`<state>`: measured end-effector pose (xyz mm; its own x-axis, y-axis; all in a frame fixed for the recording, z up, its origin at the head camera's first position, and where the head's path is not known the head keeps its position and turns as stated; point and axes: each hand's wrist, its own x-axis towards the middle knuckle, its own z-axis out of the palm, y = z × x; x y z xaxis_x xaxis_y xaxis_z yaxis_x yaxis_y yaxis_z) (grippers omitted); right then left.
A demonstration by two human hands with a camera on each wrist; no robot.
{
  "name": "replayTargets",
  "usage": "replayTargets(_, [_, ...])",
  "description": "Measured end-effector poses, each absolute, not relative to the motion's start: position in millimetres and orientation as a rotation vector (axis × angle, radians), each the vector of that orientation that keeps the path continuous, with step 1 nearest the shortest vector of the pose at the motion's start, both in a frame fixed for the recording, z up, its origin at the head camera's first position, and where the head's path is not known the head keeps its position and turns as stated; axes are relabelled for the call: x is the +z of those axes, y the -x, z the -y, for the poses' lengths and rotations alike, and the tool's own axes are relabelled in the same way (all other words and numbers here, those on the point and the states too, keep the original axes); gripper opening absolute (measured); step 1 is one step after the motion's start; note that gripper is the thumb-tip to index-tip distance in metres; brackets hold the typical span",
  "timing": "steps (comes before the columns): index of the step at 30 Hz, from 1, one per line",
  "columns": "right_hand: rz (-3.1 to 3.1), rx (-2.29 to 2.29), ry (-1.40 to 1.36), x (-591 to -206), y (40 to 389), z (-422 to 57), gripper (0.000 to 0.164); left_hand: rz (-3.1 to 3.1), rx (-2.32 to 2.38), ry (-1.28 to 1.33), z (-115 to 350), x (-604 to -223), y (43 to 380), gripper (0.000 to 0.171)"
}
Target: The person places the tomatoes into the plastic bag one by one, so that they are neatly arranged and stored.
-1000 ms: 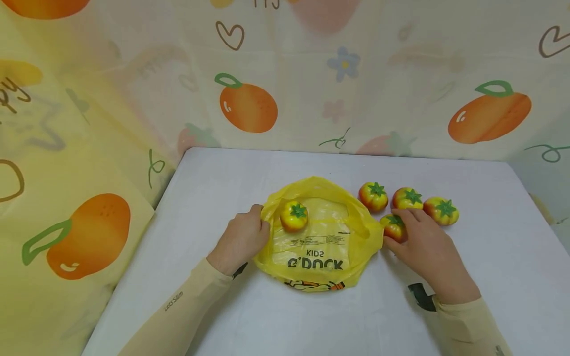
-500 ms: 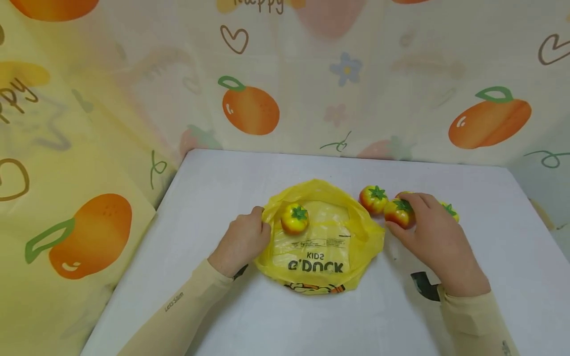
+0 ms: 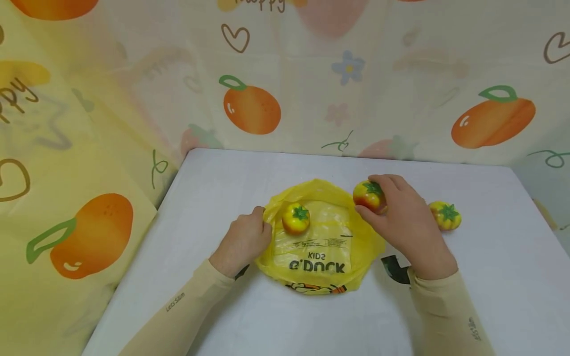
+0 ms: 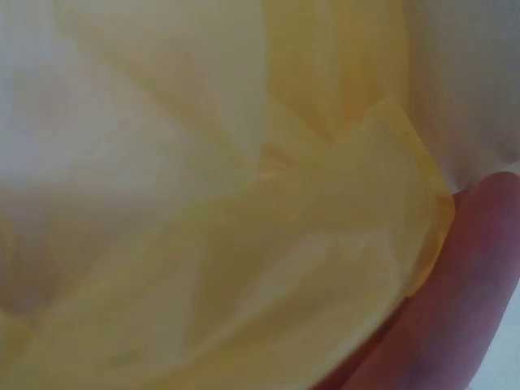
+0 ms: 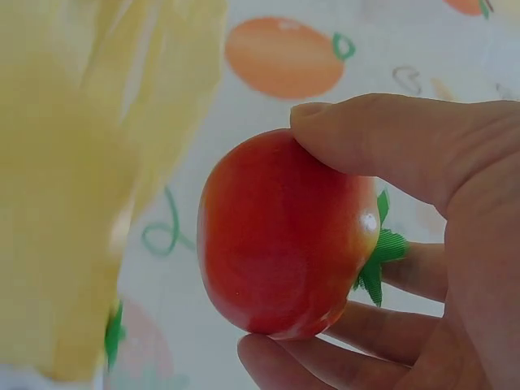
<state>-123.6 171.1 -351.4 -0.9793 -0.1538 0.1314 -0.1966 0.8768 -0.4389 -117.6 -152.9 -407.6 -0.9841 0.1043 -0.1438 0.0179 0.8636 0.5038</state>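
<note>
A yellow plastic bag (image 3: 311,284) lies open on the table, and its printed lettering shows upside down. My left hand (image 3: 241,242) pinches the bag's left rim; in the left wrist view a finger (image 4: 455,301) lies against the yellow film. Inside the bag, toward its left, sits one red-yellow artificial tomato (image 3: 295,219). My right hand (image 3: 407,225) grips another artificial tomato (image 5: 280,236) by its sides, thumb opposite the fingers. In the head view this tomato overlaps the bag's back right rim.
One more artificial tomato (image 3: 445,215) rests on the white table (image 3: 311,326), right of my right hand. Other tomatoes seen there earlier are hidden behind that hand. A fruit-printed cloth (image 3: 303,99) hangs behind the table and along its left side.
My right hand first shifted right and back with the tomato beside the bag, then came left with it to the bag's back right rim. My left hand has kept its hold.
</note>
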Motion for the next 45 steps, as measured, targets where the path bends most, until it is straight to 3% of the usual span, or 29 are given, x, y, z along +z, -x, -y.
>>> replayTargets(13, [2.987,0.791,-0.374,-359.6,136.8,-123.5,0.070,-2.881,0.771,-0.117,149.0,-408.0,116.5,0.030])
replayTargets(45, [3.153,0.756,-0.411,-400.6,151.9,-96.1,0.076,-2.902,0.758,-0.117,151.0,-406.6,115.5,0.025])
